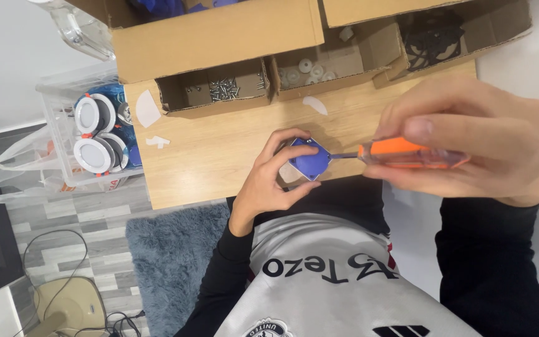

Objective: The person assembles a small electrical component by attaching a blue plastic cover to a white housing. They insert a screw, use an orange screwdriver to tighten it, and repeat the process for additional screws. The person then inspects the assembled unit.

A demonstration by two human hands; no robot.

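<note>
Blue plastic part (pixel 310 159) sits pinched in the left hand (pixel 269 178), just above the near edge of the wooden board (pixel 219 156). Right hand (pixel 475 137) is closed around an orange-handled screwdriver (pixel 407 153), its tip touching the part. Beyond the board, cardboard boxes (pixel 219 37) hold screws (pixel 223 88) and washers (pixel 310 72).

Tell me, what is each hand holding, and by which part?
Left hand grips the small blue part by its edges; right hand holds the screwdriver by its orange handle.
</note>
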